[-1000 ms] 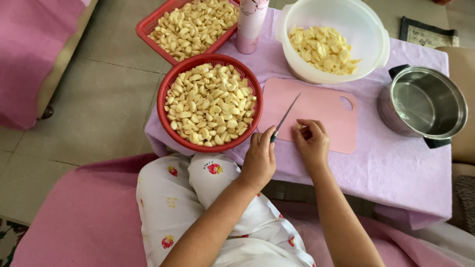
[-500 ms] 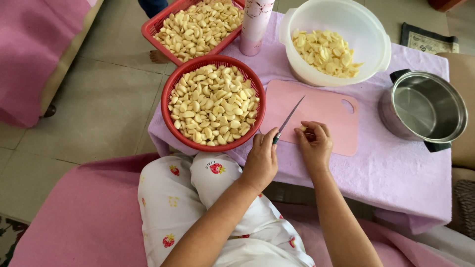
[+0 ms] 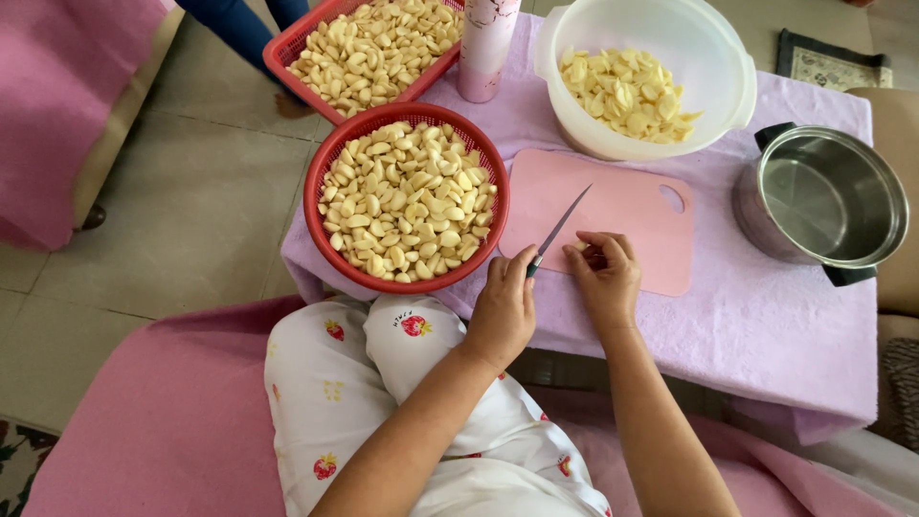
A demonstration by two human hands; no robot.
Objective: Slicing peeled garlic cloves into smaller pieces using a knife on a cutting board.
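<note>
My left hand (image 3: pixel 504 308) grips a small knife (image 3: pixel 563 225) by its handle, and the thin blade points up and to the right over the pink cutting board (image 3: pixel 632 206). My right hand (image 3: pixel 605 278) rests on the near edge of the board with its fingers curled on a garlic clove (image 3: pixel 580 247), right beside the knife handle. A round red basket (image 3: pixel 330 163) full of peeled garlic cloves (image 3: pixel 407 196) stands just left of my left hand. Behind the board, a white plastic bowl (image 3: pixel 708 48) holds cut garlic pieces (image 3: pixel 622 91).
A lilac cloth (image 3: pixel 766 325) covers the low table. At the right stands a steel pot (image 3: pixel 823 196). A red rectangular tray (image 3: pixel 292 62) of garlic and a pink bottle (image 3: pixel 486 48) sit at the back. Another person's legs (image 3: pixel 239 29) stand on the tiled floor.
The view has shifted slightly. Both hands stay at the near edge of the board, with the knife still in my left hand.
</note>
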